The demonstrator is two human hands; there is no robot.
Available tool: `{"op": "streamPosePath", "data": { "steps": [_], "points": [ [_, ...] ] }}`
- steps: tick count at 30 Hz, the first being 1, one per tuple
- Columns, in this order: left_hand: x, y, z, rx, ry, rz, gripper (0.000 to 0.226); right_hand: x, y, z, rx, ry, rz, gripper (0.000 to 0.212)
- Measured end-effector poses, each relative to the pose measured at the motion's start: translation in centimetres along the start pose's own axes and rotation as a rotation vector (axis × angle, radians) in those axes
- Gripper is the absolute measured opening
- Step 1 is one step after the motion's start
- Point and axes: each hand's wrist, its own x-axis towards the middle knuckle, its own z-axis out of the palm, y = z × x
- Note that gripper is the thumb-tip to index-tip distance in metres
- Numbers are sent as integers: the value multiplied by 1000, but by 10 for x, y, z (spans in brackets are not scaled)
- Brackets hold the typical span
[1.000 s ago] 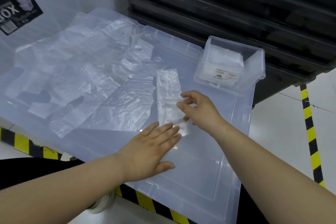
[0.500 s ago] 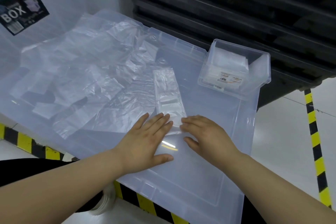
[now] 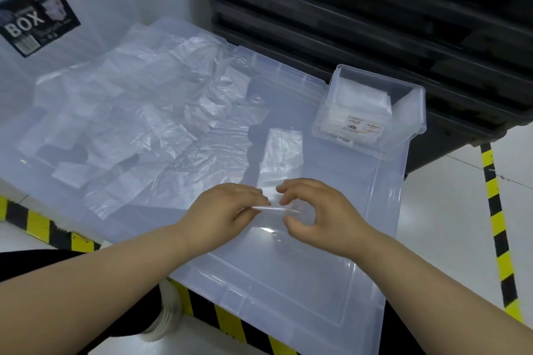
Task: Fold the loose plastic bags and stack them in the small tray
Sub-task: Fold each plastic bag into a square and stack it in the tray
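Now, bag [image 3: 284,153] edge between both hands [image 3: 222,210] [image 3: 320,216]

We note both hands low over a translucent lid [image 3: 288,282]. Left hand [image 3: 227,210] and right hand [image 3: 320,213] each pinch the near edge of a narrow folded bag [image 3: 284,150]. Loose bags [image 3: 144,130] lie spread to the left. The small tray [image 3: 415,112], holding a folded stack [image 3: 360,95], sits far right by black crates [image 3: 375,23].

Head view, downward, seemingly close
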Motion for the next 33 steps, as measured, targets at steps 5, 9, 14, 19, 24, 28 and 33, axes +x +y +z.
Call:
{"op": "streamPosePath", "data": {
  "steps": [5, 9, 14, 19, 24, 28, 33],
  "points": [
    [2, 10, -8, -349, -78, -371, 32, 1, 1, -5, -126, -108, 97, 33],
    [9, 19, -11, -477, -36, -470, 18, 1, 1, 1, 46, 19, 229, 15],
    [23, 30, -13, -717, 35, -696, 22, 9, 0, 4, 233, 77, 402, 12],
    [25, 30, -12, -764, 51, -870, 25, 22, 1, 2, 302, 104, 509, 18],
    [22, 32, -12, -605, -10, -851, 50, 33, 0, 3, 177, 7, 570, 32],
    [17, 31, -13, -30, -34, -618, 52, 37, -2, 5, 135, -5, 583, 30],
    [8, 20, 6, 394, 11, -157, 47, 37, -3, 6, 102, -14, 568, 31]
  ]
}}
